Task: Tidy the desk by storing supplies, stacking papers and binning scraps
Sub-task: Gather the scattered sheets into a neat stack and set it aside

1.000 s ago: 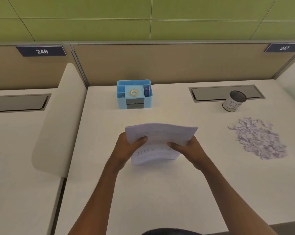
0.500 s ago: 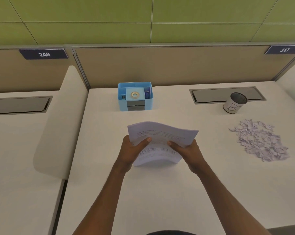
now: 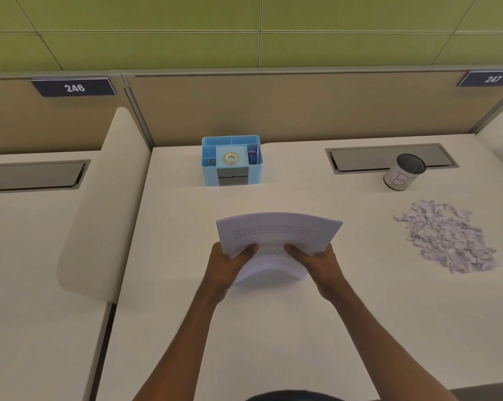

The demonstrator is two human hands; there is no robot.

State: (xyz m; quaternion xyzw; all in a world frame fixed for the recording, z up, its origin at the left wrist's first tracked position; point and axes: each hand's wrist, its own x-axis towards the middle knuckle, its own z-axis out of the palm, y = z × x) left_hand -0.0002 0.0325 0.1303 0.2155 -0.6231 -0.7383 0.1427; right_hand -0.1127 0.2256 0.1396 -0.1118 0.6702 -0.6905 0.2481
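Observation:
A stack of printed white papers (image 3: pixel 279 235) stands tilted on its near edge at the middle of the desk, bowed upward. My left hand (image 3: pixel 230 264) grips its left side, thumb on the front sheet. My right hand (image 3: pixel 316 263) grips the right side the same way. A blue desk organiser (image 3: pixel 232 180) at the back holds a tape roll (image 3: pixel 230 158), a small clip and a blue item. A heap of torn paper scraps (image 3: pixel 447 235) lies at the right. Behind the scraps stands a small white cup-like bin (image 3: pixel 403 173) marked "B".
The white desk (image 3: pixel 273 328) has a grey cable hatch (image 3: pixel 389 156) at the back right and a beige partition wall behind. A rounded divider panel (image 3: pixel 99 212) bounds the desk on the left, with a neighbouring desk beyond it.
The paper stack has bowed more in the middle between my hands and its top edge has levelled. Both hands have shifted slightly forward.

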